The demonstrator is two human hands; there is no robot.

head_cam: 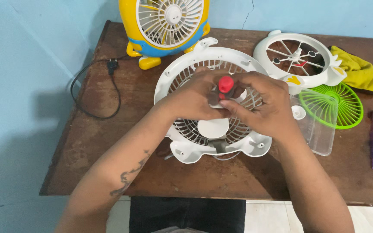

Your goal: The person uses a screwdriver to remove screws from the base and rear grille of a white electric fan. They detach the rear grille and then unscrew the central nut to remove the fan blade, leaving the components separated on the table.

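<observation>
**Both hands on a screwdriver over the fan shell**

At mid-table (pixel 87 142), the left hand (pixel 195 97) and right hand (pixel 264 105) pinch a red-capped screwdriver (pixel 226 84) upright over the white fan shell (pixel 186 151). The shell looks light, stiff and brittle; its solid rim seems the safest hold.

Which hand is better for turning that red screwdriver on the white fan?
Probably the right hand: its fingers wrap the red-handled screwdriver from the side. The left hand lies over the white fan grille, better placed to steady it.
</observation>
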